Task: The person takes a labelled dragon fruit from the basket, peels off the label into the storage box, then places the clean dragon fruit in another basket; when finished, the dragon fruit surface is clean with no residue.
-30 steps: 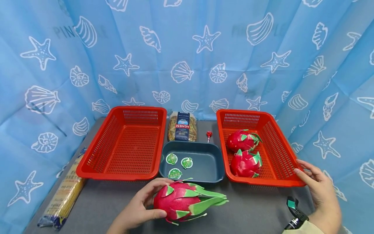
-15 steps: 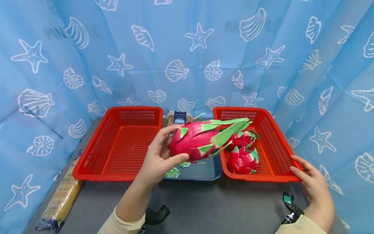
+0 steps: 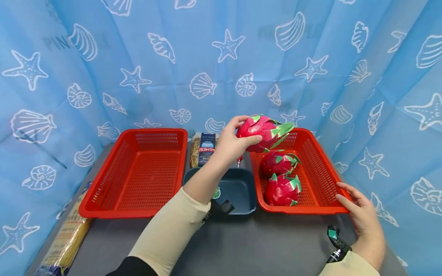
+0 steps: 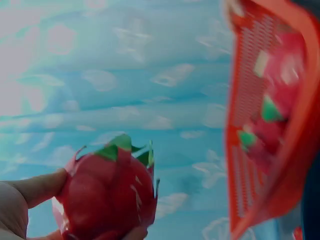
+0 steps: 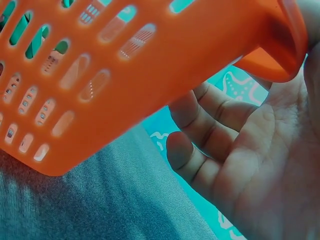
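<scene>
My left hand (image 3: 231, 143) holds a pink dragon fruit (image 3: 262, 132) with green leaf tips, raised over the back left part of the right-hand red basket (image 3: 310, 209). In the left wrist view the thumb and fingers lie around the dragon fruit (image 4: 107, 197). Two more dragon fruits lie along the basket's left side, one farther back (image 3: 276, 163) and one nearer the front (image 3: 281, 191). My right hand (image 3: 362, 214) grips the basket's front right corner by the rim. In the right wrist view the other fingers (image 5: 200, 125) curl loosely below the rim.
Another red basket (image 3: 155, 168) stands at left. Between the baskets sits a dark blue tray (image 3: 238, 188), partly hidden by the left arm, with a green sticker (image 3: 216, 193). Behind it are a pasta bag (image 3: 207, 149) and a red lollipop (image 3: 239, 161). A spaghetti pack (image 3: 70, 230) lies far left.
My left hand has lifted the dragon fruit from the table's front, across the tray, up and right to above the right-hand basket. The right hand stays at the basket corner.
</scene>
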{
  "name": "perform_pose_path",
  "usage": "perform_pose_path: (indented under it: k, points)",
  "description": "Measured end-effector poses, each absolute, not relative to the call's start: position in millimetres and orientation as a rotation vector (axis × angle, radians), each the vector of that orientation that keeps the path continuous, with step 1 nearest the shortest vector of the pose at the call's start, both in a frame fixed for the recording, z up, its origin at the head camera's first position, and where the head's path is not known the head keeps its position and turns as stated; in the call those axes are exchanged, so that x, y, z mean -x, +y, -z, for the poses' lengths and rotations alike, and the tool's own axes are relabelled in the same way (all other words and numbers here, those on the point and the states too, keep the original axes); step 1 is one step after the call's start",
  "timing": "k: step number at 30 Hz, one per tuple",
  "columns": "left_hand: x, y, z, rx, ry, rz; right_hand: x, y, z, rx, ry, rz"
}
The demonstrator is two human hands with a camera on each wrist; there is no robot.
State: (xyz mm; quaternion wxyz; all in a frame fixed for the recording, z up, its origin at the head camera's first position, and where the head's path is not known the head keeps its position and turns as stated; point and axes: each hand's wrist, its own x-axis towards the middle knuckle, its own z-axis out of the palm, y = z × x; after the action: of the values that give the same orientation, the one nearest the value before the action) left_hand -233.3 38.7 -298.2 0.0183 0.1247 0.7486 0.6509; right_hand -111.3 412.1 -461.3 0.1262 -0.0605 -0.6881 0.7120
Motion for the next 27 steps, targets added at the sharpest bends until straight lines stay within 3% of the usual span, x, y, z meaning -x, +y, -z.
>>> perform_pose_path:
  k: [7, 13, 27]
  points:
    - [284.1, 86.3, 317.7, -0.266, 2.465, -1.753, 114.6, 404.1, 463.0, 0.240, -2.024, -2.019]
    - [313.9, 122.6, 335.6, -0.409, 2.744, -1.341, 107.8, 401.9, 462.7, 0.254, -1.997, -2.011]
    - [334.5, 121.6, 377.0, -0.495, 2.828, -0.901, 104.7, 396.8, 459.3, 0.325, -2.081, -1.957]
